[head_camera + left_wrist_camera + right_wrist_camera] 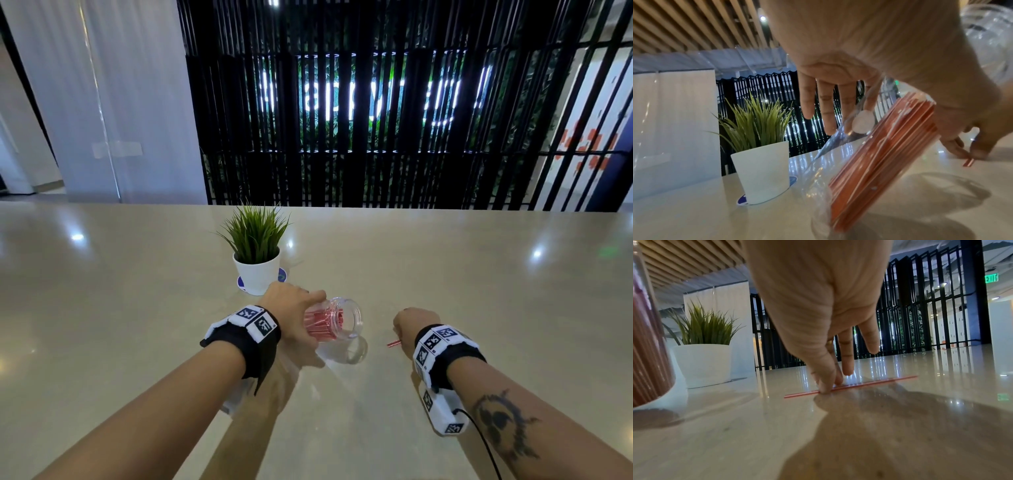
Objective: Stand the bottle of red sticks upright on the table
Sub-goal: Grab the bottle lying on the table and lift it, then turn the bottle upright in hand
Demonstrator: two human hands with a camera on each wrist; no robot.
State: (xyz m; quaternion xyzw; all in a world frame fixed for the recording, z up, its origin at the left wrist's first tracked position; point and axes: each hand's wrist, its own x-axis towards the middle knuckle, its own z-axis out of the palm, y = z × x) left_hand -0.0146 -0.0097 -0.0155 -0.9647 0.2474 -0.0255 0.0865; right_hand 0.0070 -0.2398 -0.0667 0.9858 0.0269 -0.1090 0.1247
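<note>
A clear bottle [337,320] packed with red sticks [879,162] tilts above the counter [137,291], left hand [291,308] wrapped round it. Right hand [412,323] pinches one loose stick [851,386] flat on the counter. One potted plant [256,260] stands behind.

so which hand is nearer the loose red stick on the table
Right. The right hand pinches the loose red stick against the table; the left hand is off to its left, holding the tilted bottle.

A green illuminated sign [991,278] high among the black slats in the right wrist view reads "EXIT". Lit white letters [370,99] behind the slatted screen in the head view cannot be read.
</note>
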